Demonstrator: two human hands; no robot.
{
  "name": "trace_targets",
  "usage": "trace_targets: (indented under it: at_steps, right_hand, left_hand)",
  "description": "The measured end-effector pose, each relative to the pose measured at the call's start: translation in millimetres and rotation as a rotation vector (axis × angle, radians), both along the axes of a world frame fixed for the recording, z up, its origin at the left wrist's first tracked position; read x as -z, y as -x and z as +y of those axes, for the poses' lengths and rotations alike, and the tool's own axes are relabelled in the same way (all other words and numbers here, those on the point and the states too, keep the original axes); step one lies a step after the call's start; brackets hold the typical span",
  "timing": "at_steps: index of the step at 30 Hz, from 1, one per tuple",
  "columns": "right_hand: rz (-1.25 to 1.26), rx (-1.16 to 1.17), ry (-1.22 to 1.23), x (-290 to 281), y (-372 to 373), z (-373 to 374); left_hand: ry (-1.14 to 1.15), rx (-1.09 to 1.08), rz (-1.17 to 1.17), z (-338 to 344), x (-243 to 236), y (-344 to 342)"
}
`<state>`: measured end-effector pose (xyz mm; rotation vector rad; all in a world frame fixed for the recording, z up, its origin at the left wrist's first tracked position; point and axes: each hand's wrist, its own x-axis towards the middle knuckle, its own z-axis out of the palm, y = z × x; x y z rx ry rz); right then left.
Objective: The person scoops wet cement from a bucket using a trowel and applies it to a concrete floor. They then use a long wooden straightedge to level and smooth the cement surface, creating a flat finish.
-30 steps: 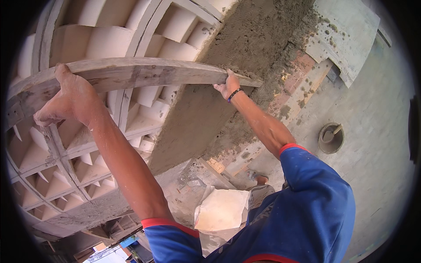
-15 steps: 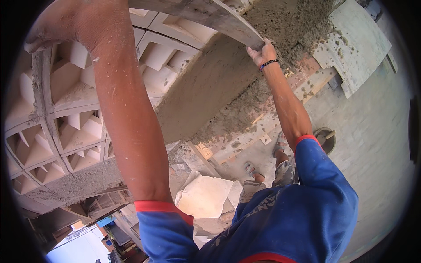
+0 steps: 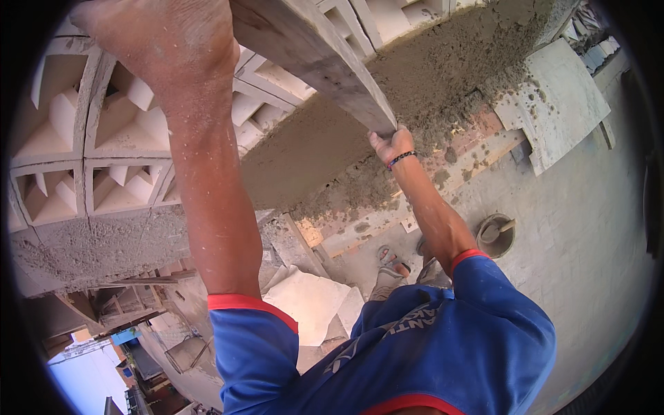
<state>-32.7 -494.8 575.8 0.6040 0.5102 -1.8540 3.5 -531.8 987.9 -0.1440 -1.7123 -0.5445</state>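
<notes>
A long wooden board point(image 3: 325, 66) slants across the upper part of the head view, its near right end against wet grey mortar point(image 3: 304, 155). My right hand point(image 3: 393, 146) is closed round that lower end, thumb on one side, a dark beaded bracelet at the wrist. At the upper left, my dusty left hand point(image 3: 166, 45) is closed at the board's other end. Most of its fingers are hidden or cut off by the frame edge. Pale patterned vent blocks point(image 3: 128, 128) lie behind the left forearm and along the mortar band.
Loose mortar lies along a plank ledge point(image 3: 477, 162). A spattered grey sheet point(image 3: 553, 104) rests at the upper right. A bucket point(image 3: 496, 236) with a handled tool stands on the floor beyond my right arm. A pale broken slab point(image 3: 308, 304) lies below, near my feet.
The board's lower end and my right hand have shifted left and down in view. My left hand appears slightly farther right. The whole view has also shifted a little.
</notes>
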Motion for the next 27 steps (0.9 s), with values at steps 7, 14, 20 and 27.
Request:
trace_targets:
  at_steps: [7,14,20,27]
  right_hand:
    - [0.156,-0.476,-0.064,4,-91,27]
    - [0.606,-0.891,-0.257,31,-123,90]
    - [0.914,-0.931,-0.437,43,-105,157]
    - [1.405,-1.089,-0.653,40,-97,250]
  left_hand:
    - [-0.111,-0.305,-0.041,-19,9,-117]
    - [-0.178,-0.459,-0.069,-10,9,-205]
    - [-0.192,-0.573,0.018,-7,37,-242]
    - [-0.272,-0.494,-0.027,4,80,-259]
